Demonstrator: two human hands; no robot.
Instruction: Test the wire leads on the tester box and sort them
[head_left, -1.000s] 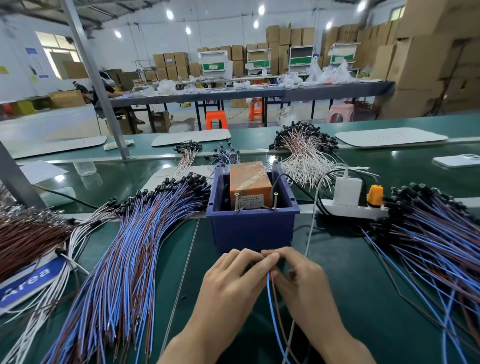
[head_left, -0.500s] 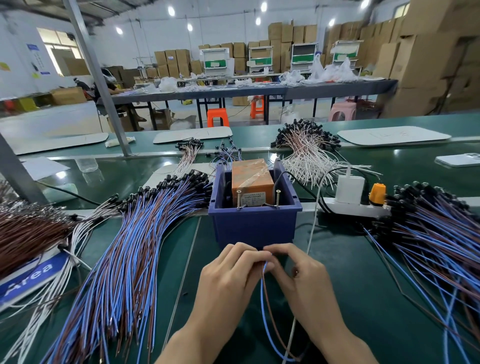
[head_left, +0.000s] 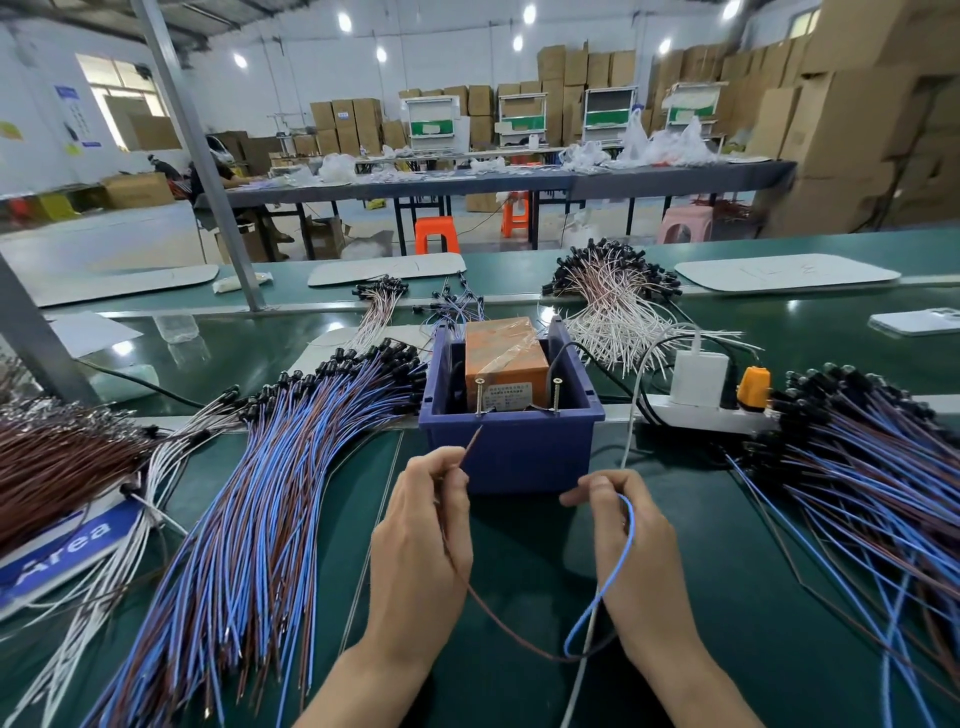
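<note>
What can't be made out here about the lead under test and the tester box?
Head view only:
1. Print on the tester box label: too small to read.
2. Tip of the blue lead: hidden inside the fingers of the right hand.
3. Far ends of the blue lead and the brown lead: out of sight behind the right wrist.
4. The blue sign: only "Area" shows; white wires cover the rest.

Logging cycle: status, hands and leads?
Left hand pinches brown lead, right hand blue lead. Neither touches tester box screws yet. Nothing between.
</note>
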